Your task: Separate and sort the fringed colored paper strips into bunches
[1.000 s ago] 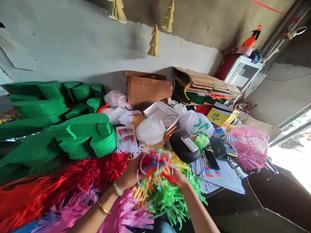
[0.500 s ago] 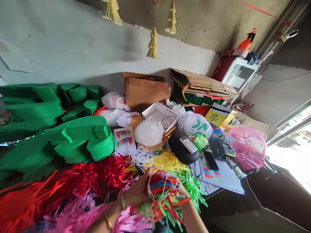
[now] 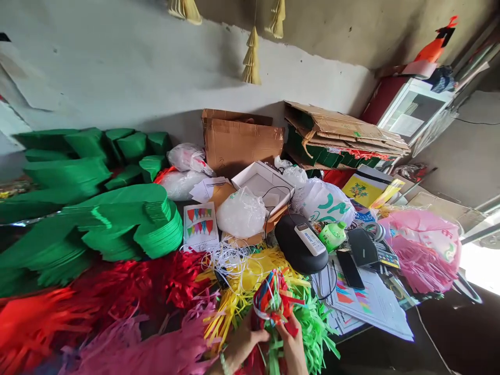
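A bundle of multicoloured tassels in red, blue, green and orange, with white string looped round it, is between my two hands near the bottom centre. My left hand grips it from the left, thumb pointing inward. From the other side my right hand has its fingers pressed on the strips. Green tassel strips spread just beyond the right hand, and yellow strips lie behind the left. A tangle of white string rests on the yellow ones.
Stacked green paper shapes fill the left. Red tassels and pink tassels lie in front of them. To the right are a black case, a green bottle, a phone, and printed sheets. Cardboard leans on the wall.
Both hands have moved lower and closer together with the bundle, which now stands more upright. My left forearm has drawn back from over the pink tassels. The view has shifted slightly.
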Available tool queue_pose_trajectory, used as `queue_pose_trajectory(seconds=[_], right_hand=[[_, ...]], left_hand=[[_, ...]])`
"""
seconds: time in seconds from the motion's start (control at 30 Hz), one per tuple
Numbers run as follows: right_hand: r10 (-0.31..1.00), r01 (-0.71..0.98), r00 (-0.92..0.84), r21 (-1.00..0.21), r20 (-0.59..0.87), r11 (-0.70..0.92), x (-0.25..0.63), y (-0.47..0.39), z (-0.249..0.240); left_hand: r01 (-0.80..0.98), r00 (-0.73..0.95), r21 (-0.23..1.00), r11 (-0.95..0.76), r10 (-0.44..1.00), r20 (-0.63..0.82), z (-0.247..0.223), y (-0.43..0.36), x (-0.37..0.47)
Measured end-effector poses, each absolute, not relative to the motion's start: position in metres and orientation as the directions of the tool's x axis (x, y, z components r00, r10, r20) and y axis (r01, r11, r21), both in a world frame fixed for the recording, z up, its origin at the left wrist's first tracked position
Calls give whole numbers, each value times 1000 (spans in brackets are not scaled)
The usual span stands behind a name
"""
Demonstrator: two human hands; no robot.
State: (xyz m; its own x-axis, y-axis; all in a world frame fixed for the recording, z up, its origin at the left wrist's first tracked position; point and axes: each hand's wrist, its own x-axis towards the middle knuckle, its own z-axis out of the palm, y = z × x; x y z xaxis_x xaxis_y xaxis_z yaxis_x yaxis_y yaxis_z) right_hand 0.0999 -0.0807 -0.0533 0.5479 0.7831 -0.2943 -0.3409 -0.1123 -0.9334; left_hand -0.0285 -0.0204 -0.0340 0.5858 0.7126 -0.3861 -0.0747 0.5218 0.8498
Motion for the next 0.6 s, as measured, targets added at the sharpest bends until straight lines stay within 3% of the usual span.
queue_pose_trajectory(seconds=[0.13,0.3,0.37,0.43,0.53,0.6], right_hand=[[868,-281,423,-948,-261,-148,134,-51,-69],[894,-110,386,-974,-226,-198,165,-27,-94],[894,108,394,-956,-212,-274,177,-23,-101],[917,406,389,-876,-93,-261,189,-20,-105],[930,685,312,-724,195,-78,202,-17,-103],[927,769,245,-639,286,-7,205,-14,-97]], left_hand=[[-48,600,897,440,731,-326,-30,-6,-23],[253,324,952,175,912,-254,-59,9,-20],[361,195,931,56,972,-134,-64,12,-24],[445,142,894,-57,990,-7,-61,17,-29],[514,214,839,-178,974,75,-50,26,-28],[525,342,808,-268,936,88,-46,32,-18]])
